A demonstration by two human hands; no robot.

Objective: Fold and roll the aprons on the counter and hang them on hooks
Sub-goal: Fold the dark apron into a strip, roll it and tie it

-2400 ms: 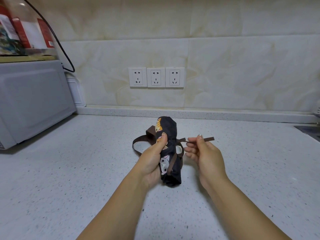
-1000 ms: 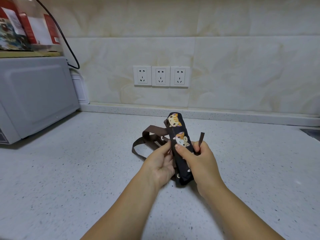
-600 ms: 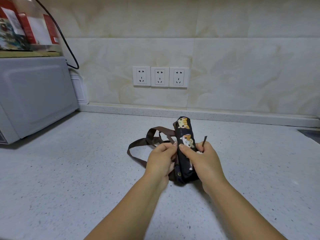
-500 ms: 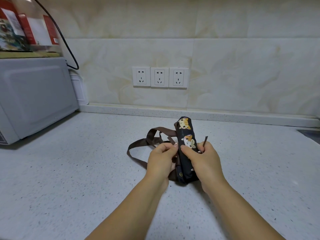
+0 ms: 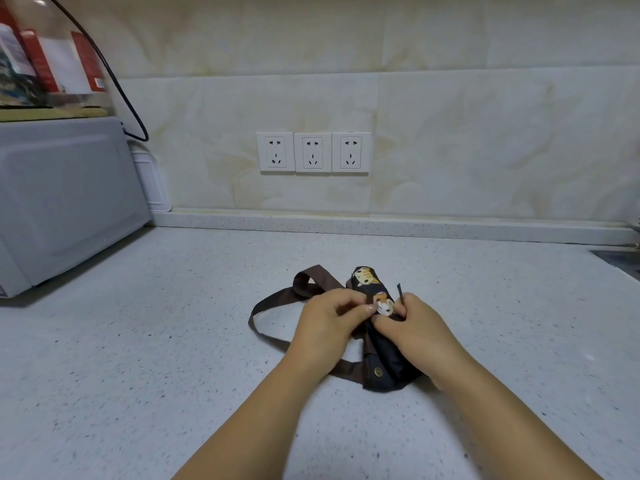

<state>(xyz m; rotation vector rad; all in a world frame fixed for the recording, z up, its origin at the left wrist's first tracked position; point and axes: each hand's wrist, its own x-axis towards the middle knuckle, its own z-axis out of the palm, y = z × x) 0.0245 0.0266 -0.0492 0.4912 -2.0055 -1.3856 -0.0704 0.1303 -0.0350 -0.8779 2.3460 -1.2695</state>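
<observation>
A black apron with cat faces (image 5: 382, 365) is rolled into a tight bundle and lies on the speckled counter (image 5: 138, 358), pointing away from me. Its brown neck strap (image 5: 273, 301) loops out to the left on the counter. My left hand (image 5: 329, 322) pinches the strap against the roll's left side. My right hand (image 5: 412, 332) grips the roll from the right, and a thin brown tie end (image 5: 399, 291) sticks up by its fingers. Both thumbs meet on top of the roll. No hooks are in view.
A grey microwave (image 5: 65, 199) stands at the left with boxes (image 5: 52, 67) on top and a black cable (image 5: 117, 84) behind it. Three white wall sockets (image 5: 313, 152) sit on the tiled backsplash. A sink edge (image 5: 620, 259) shows at far right.
The roll came down from being held tilted above the counter to lying on it. My hands closed together on its middle, and the tie end went from stretched rightward to sticking up.
</observation>
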